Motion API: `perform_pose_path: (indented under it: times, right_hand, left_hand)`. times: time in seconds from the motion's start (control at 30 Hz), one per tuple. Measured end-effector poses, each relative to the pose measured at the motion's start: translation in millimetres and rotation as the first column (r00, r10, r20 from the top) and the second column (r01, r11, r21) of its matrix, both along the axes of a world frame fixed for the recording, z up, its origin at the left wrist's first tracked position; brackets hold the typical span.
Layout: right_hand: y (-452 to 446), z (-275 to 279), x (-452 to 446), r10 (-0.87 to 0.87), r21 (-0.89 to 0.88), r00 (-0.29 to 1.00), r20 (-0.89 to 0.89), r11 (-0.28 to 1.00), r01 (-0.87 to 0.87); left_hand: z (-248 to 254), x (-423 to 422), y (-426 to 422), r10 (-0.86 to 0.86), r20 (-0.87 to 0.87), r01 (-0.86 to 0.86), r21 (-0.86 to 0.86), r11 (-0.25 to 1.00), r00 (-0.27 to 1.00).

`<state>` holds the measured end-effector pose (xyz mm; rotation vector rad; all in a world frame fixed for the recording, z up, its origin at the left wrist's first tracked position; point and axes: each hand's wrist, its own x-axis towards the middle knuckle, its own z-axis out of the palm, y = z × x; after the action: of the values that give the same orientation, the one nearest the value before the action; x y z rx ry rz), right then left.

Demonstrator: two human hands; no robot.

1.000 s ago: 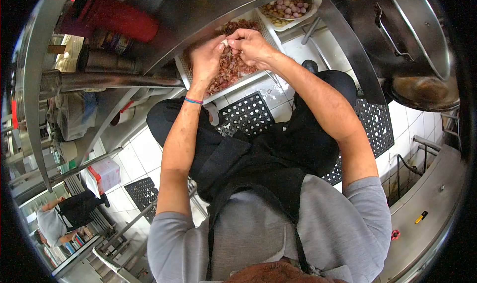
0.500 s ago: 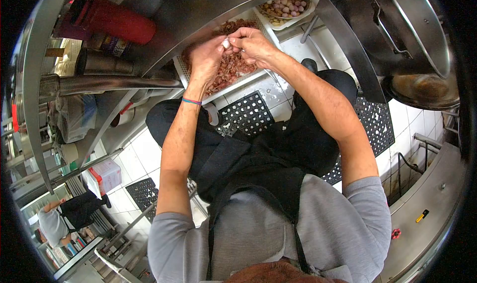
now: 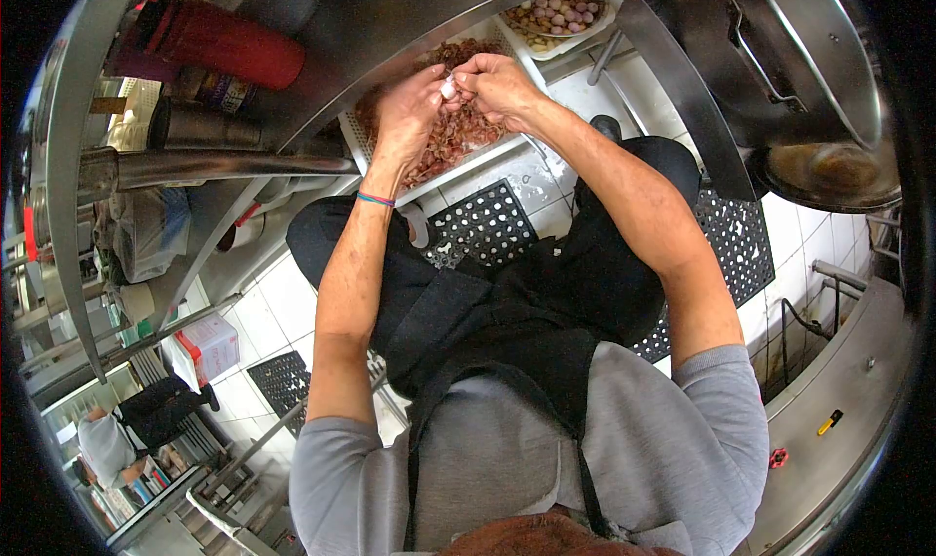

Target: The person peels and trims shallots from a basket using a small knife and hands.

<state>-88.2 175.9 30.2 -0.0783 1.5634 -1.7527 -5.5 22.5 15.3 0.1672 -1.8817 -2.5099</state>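
Observation:
Both of my hands meet over a white crate (image 3: 439, 178) full of reddish-brown papery skins (image 3: 458, 132). Between their fingertips is a small whitish bulb (image 3: 448, 89), which looks like a shallot. My left hand (image 3: 413, 102) is closed on it from one side, with its fingers a little blurred. From the other side, the thumb and fingers of my right hand (image 3: 495, 90) pinch it. Behind and to the right, a bowl of pinkish shallots (image 3: 565, 12) sits in a second white crate (image 3: 538, 53), with paler pieces beside it.
A steel counter edge (image 3: 390, 63) passes close over the crate's left side. At right stand a large steel pot (image 3: 780, 59) and a dark pan (image 3: 829, 176). Perforated black mats (image 3: 487, 224) lie on white tiles. Another person (image 3: 127, 429) is at the far left.
My fingers have shifted slightly around the bulb, which sits a touch lower and to the right. The person at far left has changed posture a little.

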Motion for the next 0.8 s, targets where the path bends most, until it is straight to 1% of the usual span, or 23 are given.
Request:
perform_pose_path:
  times: [0.1, 0.2, 0.27, 0.3, 0.37, 0.4, 0.47, 0.6, 0.7, 0.8]
  right_hand:
    - [2, 0, 0, 0.000, 0.006, 1.000, -0.025, 1.000, 0.000]
    - [3, 2, 1, -0.013, -0.016, 1.000, -0.014, 1.000, 0.013]
    - [5, 5, 4, -0.011, -0.021, 1.000, -0.014, 1.000, 0.010]
    - [5, 6, 7, 0.017, -0.010, 0.999, -0.043, 1.000, -0.017]
    - [5, 5, 11, 0.070, 0.014, 0.993, -0.100, 0.997, -0.069]
    - [4, 1, 12, 0.089, -0.031, 0.988, -0.125, 0.995, -0.094]
    - [4, -6, 14, 0.090, -0.034, 0.988, -0.129, 0.995, -0.095]
    - [5, 7, 19, 0.121, 0.007, 0.984, -0.131, 0.993, -0.121]
    - [4, 6, 18, 0.106, 0.004, 0.986, -0.129, 0.994, -0.106]
    - [2, 4, 17, 0.070, 0.000, 0.986, -0.154, 0.997, -0.071]
  left_hand:
    - [2, 1, 1, -0.005, 0.022, 0.004, 0.028, 1.000, 1.000]
    - [6, 1, 6, 0.048, 0.069, -0.049, 0.013, 0.999, 0.996]
    - [4, -1, 4, 0.097, 0.108, -0.103, 0.052, 0.993, 0.989]
    - [2, -3, 3, 0.120, 0.129, -0.130, 0.071, 0.989, 0.984]
    - [0, -2, -1, 0.131, 0.118, -0.150, 0.170, 0.974, 0.984]
    - [-1, -2, -2, 0.136, 0.113, -0.158, 0.220, 0.963, 0.984]
    - [-4, -4, -4, 0.126, 0.094, -0.144, 0.224, 0.964, 0.988]
    - [-5, -4, -3, 0.110, 0.068, -0.123, 0.240, 0.963, 0.992]
    - [-3, -5, -1, 0.121, 0.104, -0.139, 0.196, 0.971, 0.987]
    - [-3, -7, 1, 0.113, 0.099, -0.131, 0.205, 0.970, 0.989]
